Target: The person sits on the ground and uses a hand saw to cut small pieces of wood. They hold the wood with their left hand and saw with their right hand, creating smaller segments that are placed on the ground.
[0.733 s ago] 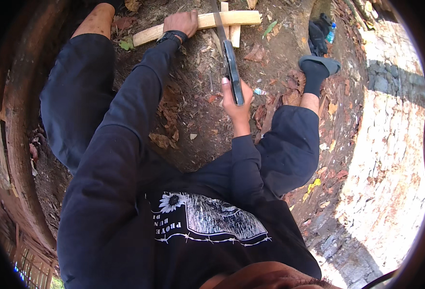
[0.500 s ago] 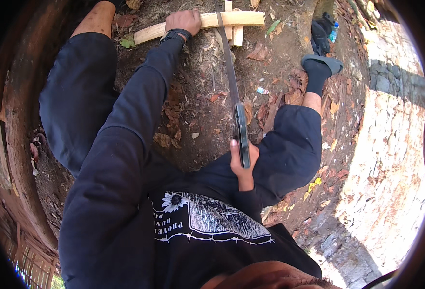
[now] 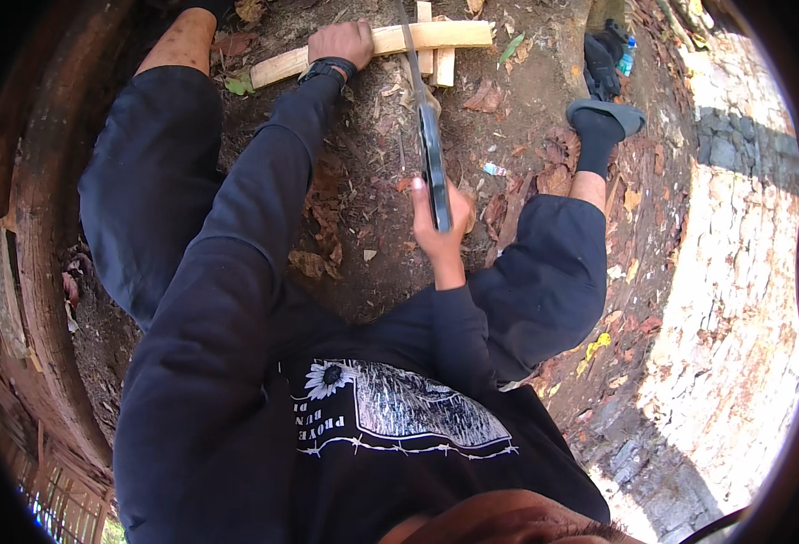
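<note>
A pale wooden strip point(image 3: 446, 34) lies across the ground between my feet, its right part resting over two short wood pieces point(image 3: 444, 69). My left hand point(image 3: 340, 43) is closed over the strip left of its middle, pressing it down. In my right hand point(image 3: 442, 222) is the dark handle of a handsaw point(image 3: 430, 150), gripped with the thumb along its left side. The saw's blade runs away from me and crosses the strip just right of my left hand. The far end of the blade passes out of the picture.
Dry leaves point(image 3: 484, 96) and wood chips litter the dirt. My right foot wears a grey sandal point(image 3: 630, 118); beyond it lie a dark bundle point(image 3: 602, 68) and a blue-capped bottle point(image 3: 627, 62). A log point(image 3: 41, 299) runs along the left, and a sunlit stone surface point(image 3: 735, 299) is at right.
My right hand has pushed the saw forward, away from me, so the handle is much closer to the strip. My left hand and the strip have barely shifted.
</note>
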Available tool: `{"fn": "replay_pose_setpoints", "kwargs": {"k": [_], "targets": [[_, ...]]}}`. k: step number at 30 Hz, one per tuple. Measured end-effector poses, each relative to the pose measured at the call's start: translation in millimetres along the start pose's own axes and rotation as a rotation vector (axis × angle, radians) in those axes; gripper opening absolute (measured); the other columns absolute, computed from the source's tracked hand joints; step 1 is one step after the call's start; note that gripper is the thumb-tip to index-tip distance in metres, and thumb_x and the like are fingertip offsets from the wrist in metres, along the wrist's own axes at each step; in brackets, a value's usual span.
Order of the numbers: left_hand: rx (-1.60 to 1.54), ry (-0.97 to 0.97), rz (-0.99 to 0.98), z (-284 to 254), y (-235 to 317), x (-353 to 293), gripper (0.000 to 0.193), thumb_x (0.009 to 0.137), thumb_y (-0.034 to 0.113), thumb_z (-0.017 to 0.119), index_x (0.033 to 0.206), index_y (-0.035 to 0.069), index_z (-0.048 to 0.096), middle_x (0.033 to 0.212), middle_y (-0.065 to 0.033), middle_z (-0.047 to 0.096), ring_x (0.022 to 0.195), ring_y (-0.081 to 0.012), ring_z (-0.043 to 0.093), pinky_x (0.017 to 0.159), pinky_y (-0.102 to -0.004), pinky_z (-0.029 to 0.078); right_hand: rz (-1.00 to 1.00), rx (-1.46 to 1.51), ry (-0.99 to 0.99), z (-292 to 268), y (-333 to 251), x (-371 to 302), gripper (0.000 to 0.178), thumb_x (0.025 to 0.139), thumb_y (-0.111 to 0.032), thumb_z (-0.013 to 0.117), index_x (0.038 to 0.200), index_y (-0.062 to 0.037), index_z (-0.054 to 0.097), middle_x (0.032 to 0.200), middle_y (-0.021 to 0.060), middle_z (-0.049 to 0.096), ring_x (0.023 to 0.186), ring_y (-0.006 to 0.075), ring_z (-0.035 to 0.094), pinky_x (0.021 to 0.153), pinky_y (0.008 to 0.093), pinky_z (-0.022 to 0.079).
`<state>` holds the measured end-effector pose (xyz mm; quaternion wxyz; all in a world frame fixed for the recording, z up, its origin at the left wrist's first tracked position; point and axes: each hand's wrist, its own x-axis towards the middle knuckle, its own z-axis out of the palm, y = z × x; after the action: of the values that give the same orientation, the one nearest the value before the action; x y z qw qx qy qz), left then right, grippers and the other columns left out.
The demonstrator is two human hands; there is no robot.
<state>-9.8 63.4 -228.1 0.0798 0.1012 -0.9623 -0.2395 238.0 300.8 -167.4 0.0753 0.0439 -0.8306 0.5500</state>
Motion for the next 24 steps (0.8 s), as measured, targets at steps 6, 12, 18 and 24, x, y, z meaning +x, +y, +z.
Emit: {"fn": "replay_pose_setpoints", "kwargs": {"k": [6, 12, 18, 24], "targets": [[0.006, 0.025, 0.01, 2.5, -5.4, 0.4, 0.068, 0.111, 0.045, 0.035, 0.091, 0.001, 0.083, 0.091, -0.0287, 0.078, 0.088, -0.0479, 0.076, 0.09, -0.0571, 0.06, 0.061, -0.119, -0.06, -76.6, -35.3, -110.0, 0.011, 0.096, -0.005, 0.075, 0.089, 0.0038, 0.072, 0.064, 0.0103, 0.062, 0.054, 0.0223, 0.067, 0.057, 0.0347, 0.05], [-0.01, -0.024, 0.06, -2.7, -0.5, 1.9, 0.072, 0.111, 0.048, 0.032, 0.093, -0.001, 0.082, 0.092, -0.0289, 0.077, 0.092, -0.048, 0.076, 0.093, -0.0576, 0.059, -0.04, -0.084, -0.053, -12.2, -12.0, 6.6, 0.024, 0.102, -0.015, 0.074, 0.085, 0.0005, 0.07, 0.061, 0.0035, 0.062, 0.053, 0.0122, 0.062, 0.054, 0.0315, 0.045], [-0.006, 0.006, -0.016, 2.4, -1.2, 3.6, 0.071, 0.111, 0.047, 0.034, 0.091, 0.0, 0.082, 0.091, -0.0292, 0.077, 0.089, -0.048, 0.076, 0.093, -0.0573, 0.059, 0.028, -0.007, -0.026, -9.4, -14.3, 1.8, 0.025, 0.102, -0.016, 0.075, 0.085, 0.0002, 0.07, 0.06, 0.0013, 0.057, 0.051, 0.0102, 0.055, 0.053, 0.0309, 0.043], [-0.01, 0.047, 0.001, 8.5, -9.6, 3.6, 0.07, 0.111, 0.047, 0.034, 0.091, 0.0, 0.083, 0.09, -0.0294, 0.077, 0.087, -0.0486, 0.075, 0.093, -0.0575, 0.059, 0.038, -0.212, -0.093, -86.6, -40.8, -124.6, 0.012, 0.097, -0.007, 0.076, 0.094, 0.0045, 0.073, 0.063, 0.0116, 0.061, 0.054, 0.0194, 0.065, 0.056, 0.0345, 0.049]]}}
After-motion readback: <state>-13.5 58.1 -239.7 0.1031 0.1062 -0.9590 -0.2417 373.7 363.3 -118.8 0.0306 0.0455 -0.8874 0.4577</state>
